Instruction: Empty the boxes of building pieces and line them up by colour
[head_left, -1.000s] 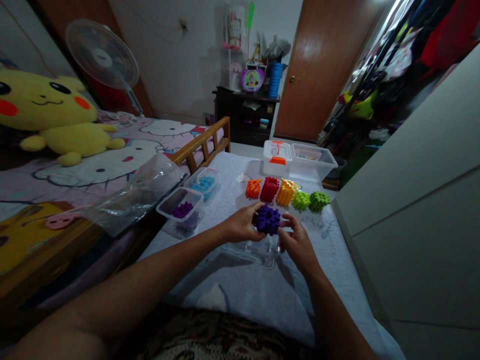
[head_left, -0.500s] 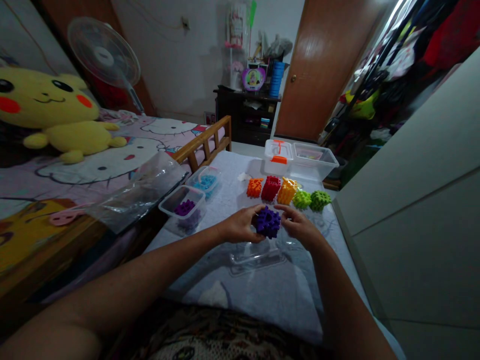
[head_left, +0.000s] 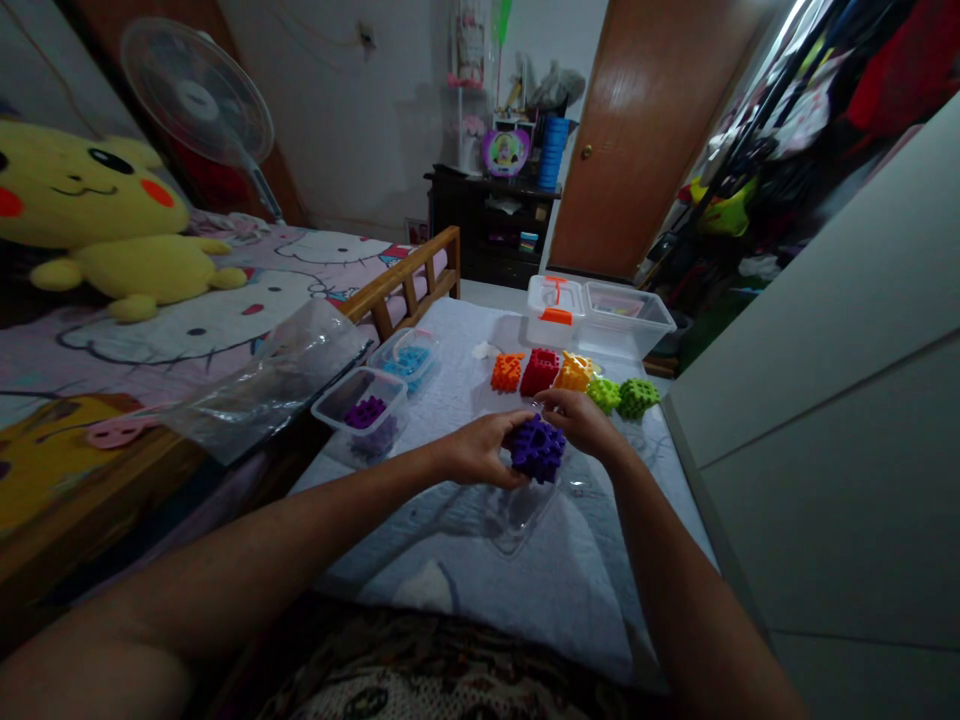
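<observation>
My left hand (head_left: 480,450) is closed around a dark purple cube (head_left: 538,449) built of knobbly interlocking blocks, held above the bed. Just beyond the cube's upper right side, my right hand (head_left: 581,420) has its fingers curled together at the edge of a clear plastic lid (head_left: 514,525). The cube hides the middle of this lid. Behind my hands stand an orange cube (head_left: 507,372), a red block shape (head_left: 540,372), a yellow one (head_left: 574,371), a lime green ball shape (head_left: 603,395) and a darker green one (head_left: 638,398).
To the left, a clear container (head_left: 322,412) holds purple blocks (head_left: 365,412), beside another with light blue blocks (head_left: 407,365). A lidded box with orange clips (head_left: 553,310) and an open clear bin (head_left: 634,325) stand at the back. A wooden rail (head_left: 405,275) borders the left; a white cabinet (head_left: 847,400), the right.
My right hand has moved left, behind the purple cube, and its pointing fingers have curled in. The clear lid has turned and tilted. My left hand keeps hold of the cube.
</observation>
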